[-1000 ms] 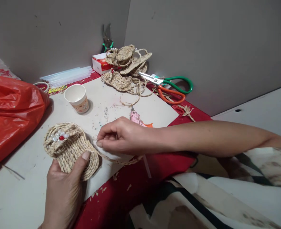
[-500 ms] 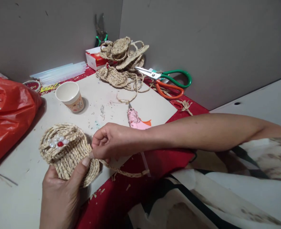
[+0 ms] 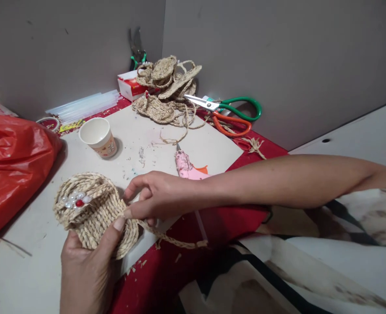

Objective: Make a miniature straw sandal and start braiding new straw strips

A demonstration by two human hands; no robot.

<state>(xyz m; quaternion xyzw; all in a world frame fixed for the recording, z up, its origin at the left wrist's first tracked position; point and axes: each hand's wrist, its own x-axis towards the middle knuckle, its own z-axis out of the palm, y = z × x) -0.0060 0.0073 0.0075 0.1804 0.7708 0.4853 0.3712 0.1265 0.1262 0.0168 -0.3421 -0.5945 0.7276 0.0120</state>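
Note:
A woven straw slipper point(image 3: 104, 218) sits tilted in my left hand point(image 3: 90, 266), which grips it with the thumb on top and the fingers underneath. Its strap carries a bead flower point(image 3: 78, 200) of clear and white beads around a red one. From the slipper's near edge a braided straw cord point(image 3: 176, 241) trails right over the red cloth. My right hand point(image 3: 153, 196) is at that edge, thumb pressed where the cord meets the sole, index finger lifted off. Its other fingers curl beneath, partly hidden. A pink glue gun point(image 3: 184, 165) lies just beyond my right wrist.
A paper cup point(image 3: 98, 137) stands behind the slipper. Farther back are more straw slippers point(image 3: 156, 109), scissors point(image 3: 225, 109), a red-and-white box point(image 3: 130, 87), glue sticks point(image 3: 84, 104) and pruning shears point(image 3: 137, 48). A red plastic bag point(image 3: 16, 161) bulges at left. Grey panels enclose the back.
My right index finger has lifted and spread away from the thumb, while the thumb stays at the slipper's edge. My left hand keeps its grip. The view has shifted slightly.

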